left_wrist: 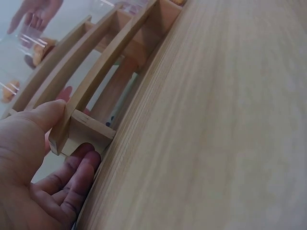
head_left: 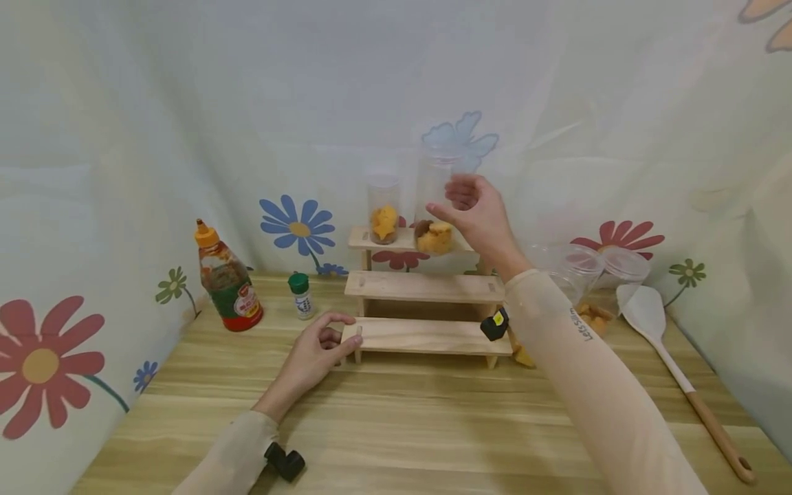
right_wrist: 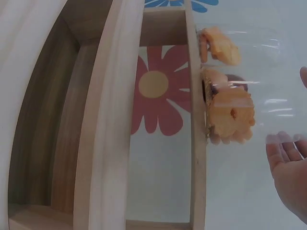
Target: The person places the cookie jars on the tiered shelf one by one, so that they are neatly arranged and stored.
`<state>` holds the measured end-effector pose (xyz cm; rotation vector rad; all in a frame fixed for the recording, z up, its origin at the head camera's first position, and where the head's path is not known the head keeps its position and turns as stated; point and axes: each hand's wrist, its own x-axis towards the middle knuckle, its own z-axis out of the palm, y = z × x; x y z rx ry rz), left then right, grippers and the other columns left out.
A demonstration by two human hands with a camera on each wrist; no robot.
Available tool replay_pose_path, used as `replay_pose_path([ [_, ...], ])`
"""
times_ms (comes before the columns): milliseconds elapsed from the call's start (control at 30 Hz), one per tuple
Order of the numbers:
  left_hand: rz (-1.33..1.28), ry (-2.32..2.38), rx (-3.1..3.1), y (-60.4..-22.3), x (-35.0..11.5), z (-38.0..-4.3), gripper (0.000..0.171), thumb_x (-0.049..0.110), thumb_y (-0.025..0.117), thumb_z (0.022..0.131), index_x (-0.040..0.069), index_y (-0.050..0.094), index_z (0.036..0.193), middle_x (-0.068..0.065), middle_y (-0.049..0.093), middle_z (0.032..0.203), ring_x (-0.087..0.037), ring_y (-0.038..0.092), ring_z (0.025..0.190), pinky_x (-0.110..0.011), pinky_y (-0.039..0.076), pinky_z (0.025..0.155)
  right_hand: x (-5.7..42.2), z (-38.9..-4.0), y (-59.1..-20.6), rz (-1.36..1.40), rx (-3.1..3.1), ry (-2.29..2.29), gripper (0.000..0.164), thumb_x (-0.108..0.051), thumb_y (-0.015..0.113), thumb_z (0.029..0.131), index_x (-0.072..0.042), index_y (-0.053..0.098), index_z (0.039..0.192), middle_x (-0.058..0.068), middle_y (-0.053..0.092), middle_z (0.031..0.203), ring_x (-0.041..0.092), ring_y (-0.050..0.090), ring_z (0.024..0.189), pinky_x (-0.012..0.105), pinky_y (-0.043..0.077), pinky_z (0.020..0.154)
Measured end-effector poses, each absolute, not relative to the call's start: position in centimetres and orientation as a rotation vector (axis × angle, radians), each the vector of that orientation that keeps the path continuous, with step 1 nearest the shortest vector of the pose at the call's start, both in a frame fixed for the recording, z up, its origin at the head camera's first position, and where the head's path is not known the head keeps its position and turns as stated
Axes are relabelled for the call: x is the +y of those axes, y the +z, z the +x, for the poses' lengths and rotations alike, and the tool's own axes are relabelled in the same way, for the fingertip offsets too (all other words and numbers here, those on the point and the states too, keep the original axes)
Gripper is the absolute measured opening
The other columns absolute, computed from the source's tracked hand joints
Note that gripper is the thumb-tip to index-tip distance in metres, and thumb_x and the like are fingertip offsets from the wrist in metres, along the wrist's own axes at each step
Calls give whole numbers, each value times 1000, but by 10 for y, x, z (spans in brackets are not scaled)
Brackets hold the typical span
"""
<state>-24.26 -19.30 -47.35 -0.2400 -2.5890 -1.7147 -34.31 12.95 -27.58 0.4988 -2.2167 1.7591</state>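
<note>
A three-step wooden display rack (head_left: 427,287) stands on the table. My left hand (head_left: 317,352) grips the left end of its lowest step; in the left wrist view the thumb lies on the step's edge and the other fingers curl beneath. On the top step stands a tall clear jar (head_left: 435,234) with cookies in its bottom. My right hand (head_left: 479,213) is beside this jar, thumb and fingers spread apart; whether the fingertips touch it I cannot tell. Left of it stands a smaller clear jar (head_left: 383,218) with orange-yellow pieces, also seen in the right wrist view.
On the left are a sauce bottle (head_left: 232,289) with an orange cap and a green-capped shaker (head_left: 301,297). Several clear jars (head_left: 581,265) sit on the right, partly behind my right forearm. A white spatula (head_left: 674,368) with a wooden handle lies at the right edge.
</note>
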Motion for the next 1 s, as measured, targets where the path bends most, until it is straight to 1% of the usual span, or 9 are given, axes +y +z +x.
replay_pose_path([
  [167, -248, -1714, -2582, -472, -193, -244, 41, 38, 84, 103, 25, 68, 138, -10, 73, 85, -19, 59, 70, -27, 46, 59, 129, -344, -278, 456, -2253, 1691, 69, -36, 91, 97, -3, 58, 148, 16, 65, 145, 28, 63, 133, 40, 49, 120],
  [333, -246, -1710, -2583, -471, -194, -244, 40, 37, 84, 103, 25, 68, 137, -9, 73, 86, -19, 60, 70, -27, 46, 60, 126, -347, -283, 411, -2281, 1671, 69, -39, 91, 96, -5, 60, 147, 15, 66, 142, 26, 64, 129, 39, 51, 118],
  [533, -228, -1722, -2586, -472, -193, -243, 41, 37, 85, 102, 25, 69, 137, -8, 73, 88, -21, 63, 72, -28, 50, 60, 123, -351, -291, 362, -2300, 1659, 69, -38, 92, 95, -6, 59, 147, 12, 66, 140, 26, 64, 129, 39, 51, 118],
  [833, -226, -1718, -2587, -476, -193, -245, 43, 41, 86, 101, 26, 68, 137, -7, 71, 87, -21, 61, 72, -28, 49, 60, 121, -353, -297, 313, -2311, 1663, 65, -34, 92, 97, -5, 60, 145, 13, 67, 140, 27, 65, 128, 39, 52, 117],
  [1000, -225, -1720, -2585, -476, -194, -244, 43, 41, 86, 101, 26, 68, 137, -7, 70, 87, -21, 61, 72, -28, 50, 60, 121, -353, -299, 308, -2336, 1660, 66, -35, 91, 97, -4, 60, 147, 14, 66, 142, 29, 65, 131, 40, 51, 118],
])
